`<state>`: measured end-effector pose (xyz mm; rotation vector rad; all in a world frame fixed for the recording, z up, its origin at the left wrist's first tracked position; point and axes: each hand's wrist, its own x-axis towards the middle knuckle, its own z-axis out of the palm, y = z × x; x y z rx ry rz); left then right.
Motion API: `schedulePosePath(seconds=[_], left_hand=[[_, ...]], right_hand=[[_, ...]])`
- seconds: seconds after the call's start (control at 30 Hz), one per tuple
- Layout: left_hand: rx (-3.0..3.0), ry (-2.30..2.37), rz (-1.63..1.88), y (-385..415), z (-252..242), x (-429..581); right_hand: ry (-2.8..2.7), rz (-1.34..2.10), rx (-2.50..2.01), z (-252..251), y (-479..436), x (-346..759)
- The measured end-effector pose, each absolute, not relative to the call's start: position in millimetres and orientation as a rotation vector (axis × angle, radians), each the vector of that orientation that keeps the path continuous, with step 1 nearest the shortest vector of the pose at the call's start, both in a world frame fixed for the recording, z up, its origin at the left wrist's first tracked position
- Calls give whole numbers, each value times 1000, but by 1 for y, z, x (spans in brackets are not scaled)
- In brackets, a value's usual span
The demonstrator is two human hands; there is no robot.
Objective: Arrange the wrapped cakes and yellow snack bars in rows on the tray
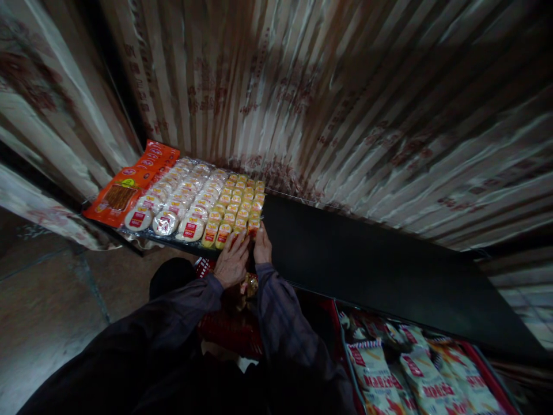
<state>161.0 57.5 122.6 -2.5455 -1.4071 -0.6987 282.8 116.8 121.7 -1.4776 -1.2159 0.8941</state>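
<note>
Rows of small yellow wrapped packages (pixel 232 207) stand on the black shelf, beside rows of round white wrapped packages (pixel 190 196). An orange packet (pixel 129 187) lies at the shelf's left end. My left hand (pixel 234 259) rests against the front of the yellow rows, its fingers spread over the nearest packages. Beside it, my right hand (pixel 262 245) touches the right front corner of the yellow rows, fingers close together and pointing away from me. Whether its fingertips hold a package cannot be made out.
The black shelf (pixel 345 248) stretches off to the right. Below its front edge is a red basket (pixel 231 331) with wrapped items inside. A crate at the lower right holds white and red snack bags (pixel 375 372). Printed curtains (pixel 276 104) hang behind the shelf.
</note>
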Motion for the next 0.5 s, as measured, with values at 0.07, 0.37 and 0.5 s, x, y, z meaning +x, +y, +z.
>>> schedulePosePath(seconds=[0.07,0.37,0.5], left_hand=[[-2559,-1404,-708,58,121,161],[-2578,-1350,-697,61,126,162],[-2603,-1301,-722,66,126,161]], right_hand=[[-1214,940,-1450,123,118,279],[-1151,909,-1525,126,116,276],[-1135,927,-1505,129,117,270]])
